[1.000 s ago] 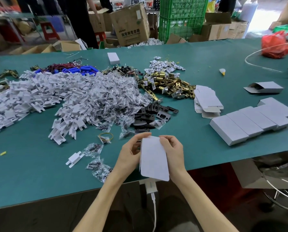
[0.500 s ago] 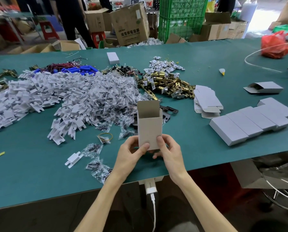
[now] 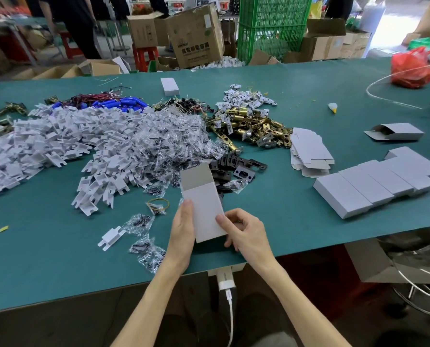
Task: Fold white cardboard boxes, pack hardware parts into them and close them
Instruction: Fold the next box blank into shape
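Both hands are closed on one white cardboard box [image 3: 203, 209], which is held tilted over the near edge of the green table [image 3: 284, 221]. The box's left edge is pinched by the left hand [image 3: 182, 229], thumb on the front face. Its lower right corner is gripped by the right hand [image 3: 244, 231], with the thumb laid on the front and the fingers curled behind. The top flap [image 3: 196, 176] is seen standing open, its grey inside showing. Dark metal plates [image 3: 236, 169] are spread just beyond the box. Small clear bags of screws [image 3: 143, 221] and a white plastic piece [image 3: 111, 237] are found left of the left hand. A row of closed boxes [image 3: 374, 186] is laid out well to the right of the right hand, and a stack of flat box blanks [image 3: 309, 151] is placed beyond it.
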